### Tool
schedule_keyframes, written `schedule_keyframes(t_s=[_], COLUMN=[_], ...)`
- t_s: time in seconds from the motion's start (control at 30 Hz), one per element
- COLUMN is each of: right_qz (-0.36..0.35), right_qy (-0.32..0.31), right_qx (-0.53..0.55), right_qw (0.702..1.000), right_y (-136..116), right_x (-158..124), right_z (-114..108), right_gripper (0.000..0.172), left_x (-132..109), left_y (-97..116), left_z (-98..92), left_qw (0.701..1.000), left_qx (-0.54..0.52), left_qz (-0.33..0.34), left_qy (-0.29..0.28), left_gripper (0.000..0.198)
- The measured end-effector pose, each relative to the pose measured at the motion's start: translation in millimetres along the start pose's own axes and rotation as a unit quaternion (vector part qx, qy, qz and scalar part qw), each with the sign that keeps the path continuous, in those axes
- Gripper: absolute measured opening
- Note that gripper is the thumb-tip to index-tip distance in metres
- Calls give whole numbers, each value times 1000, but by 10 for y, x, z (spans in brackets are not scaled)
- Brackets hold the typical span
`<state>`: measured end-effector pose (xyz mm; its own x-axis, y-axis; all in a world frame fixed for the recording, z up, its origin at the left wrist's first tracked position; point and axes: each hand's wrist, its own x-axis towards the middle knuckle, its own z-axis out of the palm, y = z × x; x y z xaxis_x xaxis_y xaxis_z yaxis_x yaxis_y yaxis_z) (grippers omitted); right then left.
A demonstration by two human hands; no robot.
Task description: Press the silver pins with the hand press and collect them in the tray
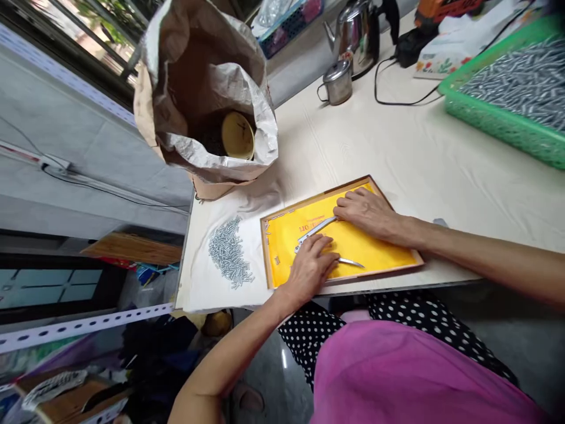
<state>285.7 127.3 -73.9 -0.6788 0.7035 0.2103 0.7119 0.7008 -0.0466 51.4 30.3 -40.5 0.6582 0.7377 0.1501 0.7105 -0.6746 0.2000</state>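
A wooden-edged tray [418, 257] with a yellow lining [379, 253] lies at the table's front edge. On the lining is a silver metal tool [318, 228] with two long handles, like pliers. My left hand [311, 262] grips it near its jointed end, its fingers curled over it. The lower handle sticks out to the right past that hand. My right hand [364, 212] is closed at the tip of the upper handle; its fingertips are partly hidden. A few small metal pins [267, 227] lie at the tray's left end.
Left of the tray a pile of small metal pins [229, 253] lies on the table [318, 141]. An open sack [203, 88] holding a yellow cup [237, 135] stands behind. Farther back are a metal mug [338, 82], a kettle [357, 35] and a green basket [498, 123] full of metal pieces.
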Motion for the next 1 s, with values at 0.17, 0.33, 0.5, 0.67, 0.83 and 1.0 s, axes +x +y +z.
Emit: schedule_keyframes(t_s=[0.17,0.33,0.5,0.67,0.83,1.0], right_qz=[30,45,53,52,59,59], right_qy=[-7,-9,-27,-34,-37,-27], right_qx=[-18,13,22,9,12,11], right_qw=[999,999,998,998,998,998], right_y=[-73,-133,-159,-183,-216,-216], right_x=[-35,-67,-60,-60,-59,-65], right_z=[-19,-68,-85,-106,-132,-108], right_gripper=[21,26,28,25,22,25], left_x=[-379,-746,-762,-773,-809,-810], left_y=[-912,-1602,-1725,-1811,-1825,-1727], left_z=[-460,-704,-671,-688,-743,-762], left_qw=[945,904,899,901,907,909], left_qx=[142,234,221,189,169,129], left_qz=[-279,-347,-354,-370,-368,-392], left_qy=[96,-83,-130,-127,-115,-62], left_gripper=[26,30,32,25,15,10])
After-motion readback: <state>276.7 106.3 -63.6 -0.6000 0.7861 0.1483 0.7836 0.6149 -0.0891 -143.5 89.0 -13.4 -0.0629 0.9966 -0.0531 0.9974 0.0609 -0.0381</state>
